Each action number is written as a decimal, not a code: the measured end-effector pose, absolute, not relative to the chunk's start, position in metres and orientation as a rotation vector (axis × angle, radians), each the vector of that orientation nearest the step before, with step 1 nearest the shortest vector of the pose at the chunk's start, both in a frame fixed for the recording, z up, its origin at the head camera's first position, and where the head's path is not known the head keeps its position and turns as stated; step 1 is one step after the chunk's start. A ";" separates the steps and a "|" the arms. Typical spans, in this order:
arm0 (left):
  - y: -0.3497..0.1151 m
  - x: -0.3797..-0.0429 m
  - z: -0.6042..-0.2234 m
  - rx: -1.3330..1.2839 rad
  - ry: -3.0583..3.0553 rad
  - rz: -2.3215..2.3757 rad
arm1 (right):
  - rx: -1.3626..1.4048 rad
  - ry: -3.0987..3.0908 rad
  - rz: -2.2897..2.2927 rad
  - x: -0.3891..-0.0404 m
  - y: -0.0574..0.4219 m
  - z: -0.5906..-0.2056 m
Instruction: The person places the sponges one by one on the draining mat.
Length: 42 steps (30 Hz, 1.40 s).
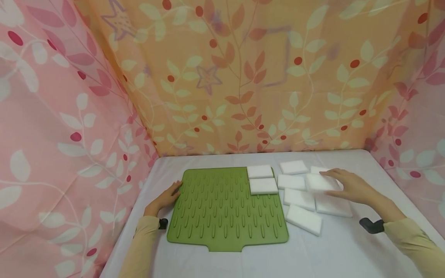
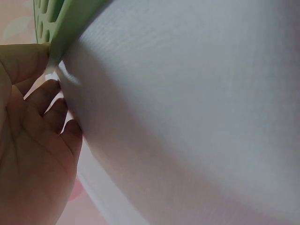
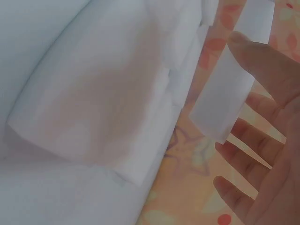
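Note:
My right hand [image 1: 352,186] pinches a white sponge [image 1: 318,182] by its end, thumb on one side and fingers on the other. The right wrist view shows this sponge [image 3: 225,89] raised off the other white pieces. At the left edge of the green ridged mat [image 1: 222,208] rests my left hand [image 1: 168,196]. Its thumb touches the mat's rim [image 2: 65,35] in the left wrist view, with the other fingers loosely bent beside the tabletop edge. Two white sponges [image 1: 263,186] lie one behind the other on the mat's far right corner.
Several more white sponges [image 1: 299,199] lie in a loose cluster right of the mat, some touching. A white cloth [image 1: 264,262] covers the table. Patterned fabric [image 1: 243,77] hangs behind it, with pink floral fabric [image 1: 69,154] at the sides.

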State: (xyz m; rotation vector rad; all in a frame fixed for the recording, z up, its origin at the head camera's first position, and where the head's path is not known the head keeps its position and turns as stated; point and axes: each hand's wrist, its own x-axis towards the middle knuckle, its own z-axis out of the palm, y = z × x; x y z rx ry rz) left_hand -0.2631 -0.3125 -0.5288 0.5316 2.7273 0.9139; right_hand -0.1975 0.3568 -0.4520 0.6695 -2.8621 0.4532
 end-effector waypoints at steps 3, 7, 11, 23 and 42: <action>-0.311 -0.264 -0.529 0.528 2.723 0.923 | 0.710 -2.841 0.439 -0.201 0.347 -0.453; -0.311 -0.264 -0.529 0.516 2.715 0.931 | 0.754 -2.835 0.423 -0.204 0.335 -0.454; -0.312 -0.264 -0.530 0.518 2.713 0.932 | 0.777 -2.840 0.422 -0.207 0.323 -0.456; -0.311 -0.263 -0.530 0.510 2.713 0.934 | 0.816 -2.848 0.478 -0.208 0.280 -0.467; -0.325 -0.270 -0.543 0.664 2.638 1.108 | 0.906 -2.779 0.479 -0.208 0.231 -0.488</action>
